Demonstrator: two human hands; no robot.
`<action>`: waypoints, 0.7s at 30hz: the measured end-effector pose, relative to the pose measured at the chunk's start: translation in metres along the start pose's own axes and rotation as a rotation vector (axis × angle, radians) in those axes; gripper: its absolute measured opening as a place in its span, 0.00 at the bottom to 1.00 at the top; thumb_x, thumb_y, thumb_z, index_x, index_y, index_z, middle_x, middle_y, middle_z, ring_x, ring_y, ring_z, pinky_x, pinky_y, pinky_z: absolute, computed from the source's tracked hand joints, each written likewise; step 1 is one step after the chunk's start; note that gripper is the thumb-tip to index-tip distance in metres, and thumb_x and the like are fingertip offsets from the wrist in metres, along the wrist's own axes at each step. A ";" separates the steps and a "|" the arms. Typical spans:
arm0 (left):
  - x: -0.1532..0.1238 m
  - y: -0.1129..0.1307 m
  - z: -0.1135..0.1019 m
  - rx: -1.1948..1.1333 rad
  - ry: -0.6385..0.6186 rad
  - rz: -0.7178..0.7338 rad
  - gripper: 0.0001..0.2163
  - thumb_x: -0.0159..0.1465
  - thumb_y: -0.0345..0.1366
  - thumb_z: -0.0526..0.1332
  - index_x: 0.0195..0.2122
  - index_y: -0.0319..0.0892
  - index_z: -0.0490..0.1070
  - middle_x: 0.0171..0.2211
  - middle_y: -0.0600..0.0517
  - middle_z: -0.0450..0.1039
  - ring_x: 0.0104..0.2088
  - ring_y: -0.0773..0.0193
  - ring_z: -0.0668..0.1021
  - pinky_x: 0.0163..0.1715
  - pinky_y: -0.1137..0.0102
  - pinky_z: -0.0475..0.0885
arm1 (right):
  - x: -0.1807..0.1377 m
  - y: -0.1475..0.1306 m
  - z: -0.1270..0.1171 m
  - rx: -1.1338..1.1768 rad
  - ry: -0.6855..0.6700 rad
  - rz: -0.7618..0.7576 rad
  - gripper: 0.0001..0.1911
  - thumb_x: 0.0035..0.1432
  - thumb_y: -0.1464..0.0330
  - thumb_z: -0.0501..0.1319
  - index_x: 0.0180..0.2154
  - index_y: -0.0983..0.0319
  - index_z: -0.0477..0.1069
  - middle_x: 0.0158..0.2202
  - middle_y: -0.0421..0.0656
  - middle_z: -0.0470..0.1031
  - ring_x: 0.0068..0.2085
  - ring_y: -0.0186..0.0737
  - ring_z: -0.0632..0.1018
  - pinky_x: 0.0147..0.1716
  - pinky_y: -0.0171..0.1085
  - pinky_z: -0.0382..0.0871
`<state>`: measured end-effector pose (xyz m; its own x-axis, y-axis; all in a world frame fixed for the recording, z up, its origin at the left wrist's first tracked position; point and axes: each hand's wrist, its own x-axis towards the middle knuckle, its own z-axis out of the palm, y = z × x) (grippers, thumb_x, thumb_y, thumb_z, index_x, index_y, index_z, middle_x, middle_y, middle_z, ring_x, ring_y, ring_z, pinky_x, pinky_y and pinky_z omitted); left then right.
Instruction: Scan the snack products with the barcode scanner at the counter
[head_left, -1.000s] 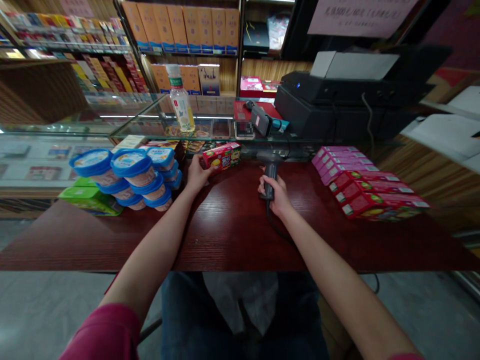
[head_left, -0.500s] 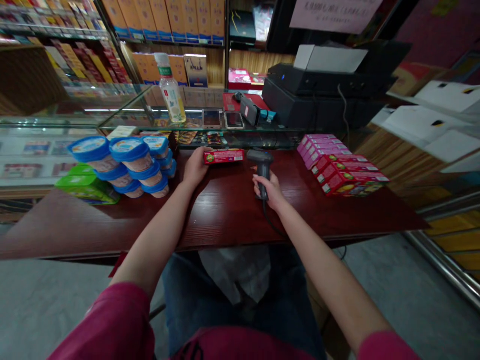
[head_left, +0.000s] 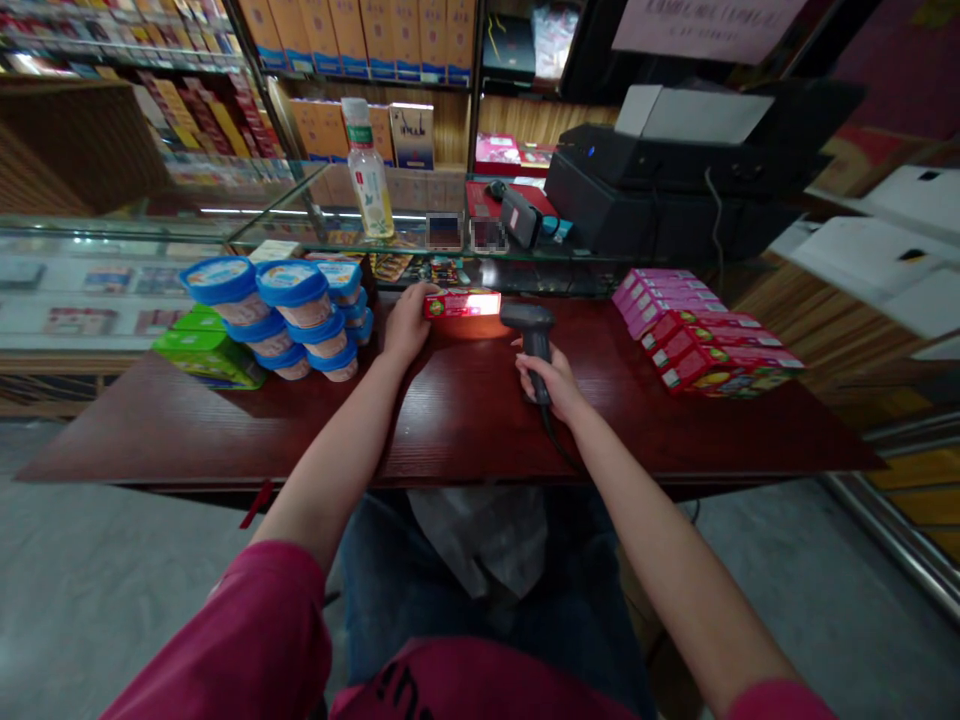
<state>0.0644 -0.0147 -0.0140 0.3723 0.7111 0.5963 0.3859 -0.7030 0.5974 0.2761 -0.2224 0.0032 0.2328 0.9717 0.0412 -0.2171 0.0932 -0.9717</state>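
My left hand (head_left: 409,322) grips the left end of a small red box (head_left: 450,304) above the dark wooden counter (head_left: 450,420). A bright patch of light falls on the right part of the box's side. Wrapped round the handle of a dark barcode scanner (head_left: 528,320) is my right hand (head_left: 555,378). The scanner's head points left at the box, a short gap apart from it, and its cable trails down to the counter.
Left of my hands stand stacked blue-lidded tubs (head_left: 292,285) and green packs (head_left: 206,350). Rows of purple boxes (head_left: 652,300) and red boxes (head_left: 697,350) lie at the right. A glass case behind bears a bottle (head_left: 369,185) and phones; a black machine (head_left: 675,200) stands back right.
A bright light from the scanner now shows on the red box's side. The whole view has shifted slightly, with the scene moving right; both hands keep their holds.
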 end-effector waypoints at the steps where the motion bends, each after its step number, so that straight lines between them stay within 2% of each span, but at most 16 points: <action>1: 0.000 0.000 0.000 -0.008 -0.001 -0.002 0.23 0.60 0.22 0.57 0.54 0.45 0.75 0.56 0.45 0.76 0.60 0.51 0.76 0.63 0.57 0.70 | 0.000 0.000 0.000 0.004 -0.004 0.003 0.23 0.49 0.59 0.73 0.44 0.58 0.71 0.23 0.31 0.69 0.15 0.27 0.65 0.12 0.30 0.53; 4: 0.002 0.002 -0.001 -0.028 -0.019 0.002 0.22 0.60 0.24 0.60 0.55 0.45 0.74 0.57 0.45 0.76 0.61 0.51 0.76 0.65 0.56 0.69 | 0.001 0.001 0.000 0.008 0.015 -0.003 0.24 0.49 0.58 0.74 0.45 0.58 0.71 0.23 0.31 0.70 0.15 0.28 0.66 0.12 0.30 0.55; 6: 0.002 0.004 -0.001 -0.075 -0.044 0.009 0.26 0.61 0.27 0.64 0.61 0.45 0.70 0.61 0.44 0.74 0.62 0.51 0.76 0.65 0.56 0.70 | 0.001 0.002 0.001 0.009 0.074 -0.047 0.26 0.48 0.58 0.74 0.47 0.57 0.70 0.22 0.30 0.70 0.15 0.29 0.66 0.12 0.31 0.57; 9: 0.003 0.009 0.000 -0.179 -0.083 0.036 0.35 0.61 0.36 0.71 0.69 0.47 0.62 0.67 0.42 0.68 0.61 0.50 0.77 0.60 0.57 0.74 | -0.003 0.002 -0.003 0.029 0.256 -0.179 0.26 0.49 0.59 0.73 0.48 0.55 0.69 0.23 0.29 0.70 0.15 0.30 0.67 0.13 0.32 0.60; 11: 0.003 0.014 0.002 -0.208 -0.121 0.066 0.34 0.61 0.43 0.72 0.68 0.47 0.64 0.67 0.42 0.67 0.60 0.50 0.77 0.58 0.58 0.77 | -0.010 -0.001 -0.011 0.052 0.421 -0.287 0.25 0.50 0.59 0.72 0.48 0.53 0.67 0.24 0.28 0.69 0.16 0.30 0.68 0.14 0.32 0.62; 14: 0.000 0.029 0.010 -0.197 -0.216 0.101 0.27 0.62 0.50 0.69 0.61 0.46 0.72 0.61 0.42 0.72 0.59 0.49 0.77 0.57 0.56 0.78 | -0.030 -0.010 -0.034 0.072 0.650 -0.428 0.25 0.51 0.58 0.72 0.47 0.52 0.64 0.25 0.29 0.68 0.17 0.30 0.67 0.16 0.33 0.63; 16: -0.005 0.046 0.018 -0.218 -0.266 0.163 0.25 0.63 0.51 0.67 0.59 0.47 0.74 0.59 0.43 0.74 0.60 0.48 0.77 0.60 0.53 0.76 | -0.046 -0.020 -0.055 0.066 0.763 -0.483 0.24 0.51 0.58 0.72 0.45 0.52 0.63 0.24 0.29 0.67 0.17 0.31 0.67 0.17 0.34 0.63; 18: -0.014 0.068 0.029 -0.248 -0.310 0.266 0.23 0.64 0.49 0.66 0.59 0.49 0.74 0.59 0.43 0.74 0.61 0.48 0.76 0.65 0.50 0.72 | -0.064 -0.032 -0.077 0.046 0.834 -0.503 0.22 0.51 0.58 0.71 0.42 0.52 0.61 0.24 0.30 0.66 0.17 0.32 0.67 0.16 0.34 0.62; 21: -0.031 0.108 0.049 -0.275 -0.383 0.405 0.22 0.68 0.45 0.64 0.63 0.52 0.73 0.62 0.43 0.72 0.64 0.48 0.74 0.68 0.48 0.69 | -0.087 -0.052 -0.107 0.010 0.852 -0.494 0.21 0.51 0.58 0.71 0.39 0.52 0.61 0.23 0.30 0.66 0.17 0.33 0.66 0.16 0.35 0.60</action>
<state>0.1358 -0.1124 0.0054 0.7396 0.3043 0.6003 -0.0617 -0.8575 0.5107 0.3690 -0.3354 0.0255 0.9041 0.3417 0.2565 0.0812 0.4521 -0.8883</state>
